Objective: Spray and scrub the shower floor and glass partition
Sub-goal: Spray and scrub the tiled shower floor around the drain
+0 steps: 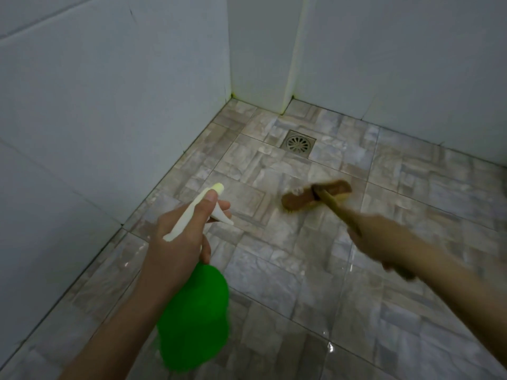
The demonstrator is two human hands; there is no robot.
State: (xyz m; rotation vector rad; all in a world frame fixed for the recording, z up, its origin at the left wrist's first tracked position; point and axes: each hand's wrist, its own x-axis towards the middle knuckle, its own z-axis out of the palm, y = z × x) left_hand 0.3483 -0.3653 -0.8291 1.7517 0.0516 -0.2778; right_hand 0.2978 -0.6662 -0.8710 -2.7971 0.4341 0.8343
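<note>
My left hand (pixel 181 237) grips the neck of a green spray bottle (pixel 194 319) with a white trigger head (pixel 204 208); one finger lies on the trigger and the nozzle points at the floor. My right hand (pixel 384 239) holds the wooden handle of a scrub brush (pixel 315 197). The brush's brown head rests bristles down on the grey patterned floor tiles (pixel 274 242), just in front of the drain. The brush and right hand look blurred by motion. I cannot pick out a glass partition.
A square metal floor drain (pixel 298 144) lies near the back corner. White tiled walls (pixel 109 105) close in the floor on the left and at the back, with a jutting wall corner (pixel 285 78) behind the drain. The floor glistens wet at lower right.
</note>
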